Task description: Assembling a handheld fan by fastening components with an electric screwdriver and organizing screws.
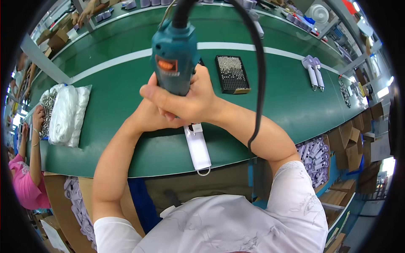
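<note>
My right hand (197, 101) is wrapped round the body of a teal electric screwdriver (177, 55) with an orange switch. The tool stands upright, its black cable looping over to the right; its tip is hidden by my hands. Below and to the left, my left hand (152, 116) is closed, its fingers mostly covered by the right hand. Out from under both hands comes a long white handle-shaped housing (198, 149) with a metal loop at its near end, reaching toward the table edge. Its far end is hidden at my left hand.
On the green table (114, 97) lie a black grid tray of small screws (233, 75), two lilac-and-white handled devices (313, 72) and a plastic bag (65, 116) beside metal parts. A co-worker's hand (39, 118) is there. Cartons of lilac parts (314, 160) stand below the edge.
</note>
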